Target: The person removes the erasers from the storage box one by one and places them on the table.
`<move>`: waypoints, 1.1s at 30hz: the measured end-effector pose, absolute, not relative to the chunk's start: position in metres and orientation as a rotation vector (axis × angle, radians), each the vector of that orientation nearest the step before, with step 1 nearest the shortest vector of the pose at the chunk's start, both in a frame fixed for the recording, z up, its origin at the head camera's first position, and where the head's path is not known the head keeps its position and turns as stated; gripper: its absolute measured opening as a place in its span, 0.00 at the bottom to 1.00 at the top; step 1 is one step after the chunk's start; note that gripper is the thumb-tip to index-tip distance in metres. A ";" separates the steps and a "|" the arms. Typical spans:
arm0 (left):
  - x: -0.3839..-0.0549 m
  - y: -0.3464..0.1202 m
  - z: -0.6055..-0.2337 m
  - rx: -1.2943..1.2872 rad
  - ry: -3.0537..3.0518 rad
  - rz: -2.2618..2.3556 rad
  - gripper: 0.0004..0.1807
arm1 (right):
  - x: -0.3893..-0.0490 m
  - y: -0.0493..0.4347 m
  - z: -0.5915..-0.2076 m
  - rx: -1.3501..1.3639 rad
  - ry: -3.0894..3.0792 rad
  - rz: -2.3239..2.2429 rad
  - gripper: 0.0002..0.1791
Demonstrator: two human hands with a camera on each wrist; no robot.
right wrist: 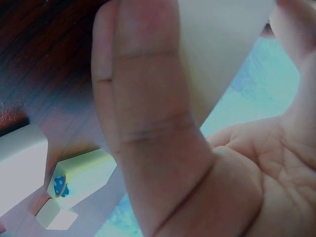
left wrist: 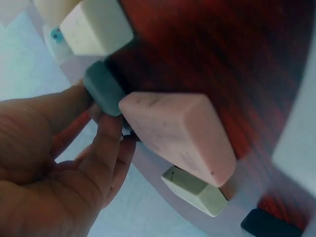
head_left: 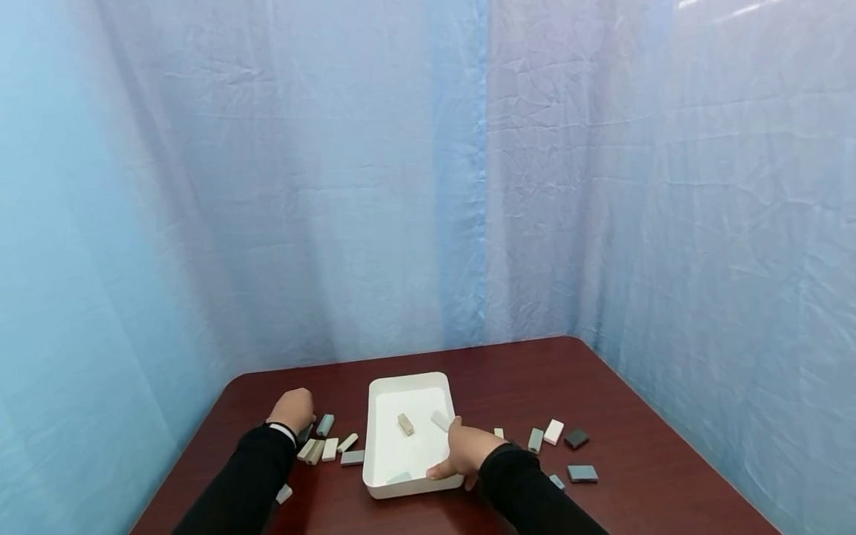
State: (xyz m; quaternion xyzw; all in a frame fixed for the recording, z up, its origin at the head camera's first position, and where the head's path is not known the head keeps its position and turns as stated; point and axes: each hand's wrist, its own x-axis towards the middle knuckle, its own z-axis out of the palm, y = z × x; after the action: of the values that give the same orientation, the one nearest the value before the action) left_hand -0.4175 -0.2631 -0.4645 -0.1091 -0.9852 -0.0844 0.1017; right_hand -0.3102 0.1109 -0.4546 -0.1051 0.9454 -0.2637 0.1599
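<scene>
Left of the white tray (head_left: 374, 386), my left hand (head_left: 293, 410) pinches a dark grey-green block (left wrist: 104, 89) between thumb and fingertips. Right beside those fingertips in the left wrist view stands a pinkish block (left wrist: 177, 131), with a cream block (left wrist: 98, 27) above. My right hand (head_left: 464, 451) holds the tray at its near right corner, thumb over the rim and fingers outside against the wall (right wrist: 217, 44). Inside the tray lie a beige block (head_left: 406, 424), a whitish block (head_left: 441, 420) and a pale bluish block (head_left: 399, 478).
Several loose blocks lie left of the tray, including a grey block (head_left: 352, 458) close to its wall. More are scattered to the right, among them a white block (head_left: 553, 432) and a black block (head_left: 576, 438). Blue curtains (head_left: 401, 186) surround the brown table (head_left: 642, 461).
</scene>
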 end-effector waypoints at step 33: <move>-0.369 -0.105 -0.467 -1.102 -2.917 0.019 0.26 | -0.314 0.116 -0.459 -0.267 2.690 -0.799 0.64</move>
State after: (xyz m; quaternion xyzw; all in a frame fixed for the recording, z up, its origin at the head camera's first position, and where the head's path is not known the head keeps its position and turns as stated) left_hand -0.3688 -0.1046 -0.4670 -0.3534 -0.9354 0.0061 0.0114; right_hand -0.3143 0.1156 -0.4594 -0.0934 0.9418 -0.2799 0.1608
